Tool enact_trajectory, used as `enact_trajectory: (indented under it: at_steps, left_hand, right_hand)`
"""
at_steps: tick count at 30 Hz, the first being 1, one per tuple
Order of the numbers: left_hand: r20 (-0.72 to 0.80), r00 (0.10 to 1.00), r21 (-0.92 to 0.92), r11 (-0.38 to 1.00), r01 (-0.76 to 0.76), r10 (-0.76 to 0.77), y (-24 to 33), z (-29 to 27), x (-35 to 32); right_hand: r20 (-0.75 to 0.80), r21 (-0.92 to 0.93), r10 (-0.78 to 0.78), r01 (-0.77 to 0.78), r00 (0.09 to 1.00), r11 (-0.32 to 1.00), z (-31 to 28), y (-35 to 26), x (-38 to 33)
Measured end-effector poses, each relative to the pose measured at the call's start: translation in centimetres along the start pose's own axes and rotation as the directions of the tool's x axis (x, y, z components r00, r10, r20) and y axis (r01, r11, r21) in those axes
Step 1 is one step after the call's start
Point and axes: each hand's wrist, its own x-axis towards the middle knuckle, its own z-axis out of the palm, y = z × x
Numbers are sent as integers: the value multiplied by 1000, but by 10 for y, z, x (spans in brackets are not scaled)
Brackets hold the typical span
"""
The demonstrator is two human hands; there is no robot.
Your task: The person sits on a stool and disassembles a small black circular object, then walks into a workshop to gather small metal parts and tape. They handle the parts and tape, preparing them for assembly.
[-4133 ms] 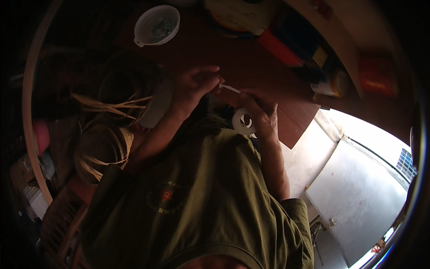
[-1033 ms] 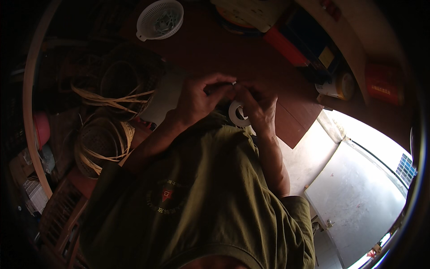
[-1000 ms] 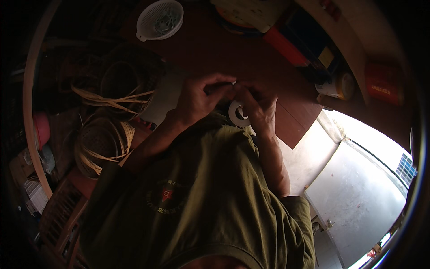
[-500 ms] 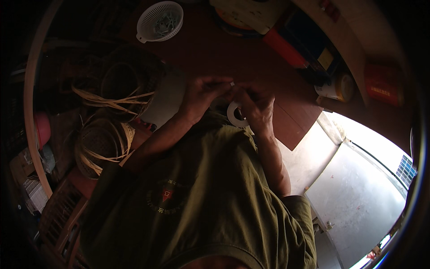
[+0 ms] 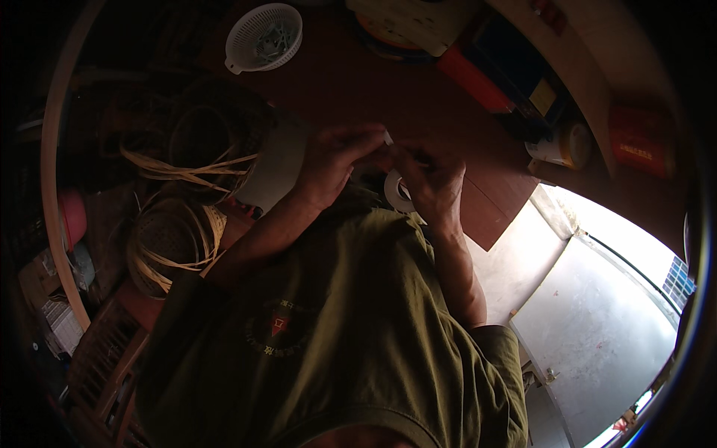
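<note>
Both hands meet above the dark red tabletop, in front of my chest. My left hand point(image 5: 328, 166) is closed, its thumb and fingers pinching one end of a small white strip point(image 5: 388, 138). My right hand point(image 5: 436, 183) is also closed, with its fingertips at the lower end of that strip. Against the palm side of the right hand sits a white ring-shaped roll of tape point(image 5: 393, 193), partly covered by the hand. Shadow hides some of the right fingers, and whether the strip joins the roll does not show.
A white plastic basket point(image 5: 233, 54) with small pale sticks stands far left on the tabletop point(image 5: 358, 82). Woven baskets with loose strips point(image 5: 196, 173) lie left. Boxes point(image 5: 478, 78), a can point(image 5: 562, 146) and a red tin point(image 5: 641, 145) line the right.
My hands have drawn slightly apart, and more of the white strip shows between the fingertips. The right hand has shifted a little right, covering more of the tape roll.
</note>
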Motion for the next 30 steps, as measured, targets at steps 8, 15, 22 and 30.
enact_trajectory:
  at_steps: [8,15,22,30]
  left_hand:
    - [75,997,-54,998,13,-9,7,1,1]
    - [80,991,17,994,107,-108,29,8,2]
    - [141,964,172,965,199,-224,43,6,10]
    - [206,920,295,917,268,-335,55,10,14]
  right_hand:
    - [-19,-18,-138,138,990,990,-6,0,0]
    - [28,-165,-181,183,983,969,-24,2,9]
    - [129,-144,-256,274,958,951,-30,-18,16]
    - [313,-292,-286,378,906,878,-44,-17,23]
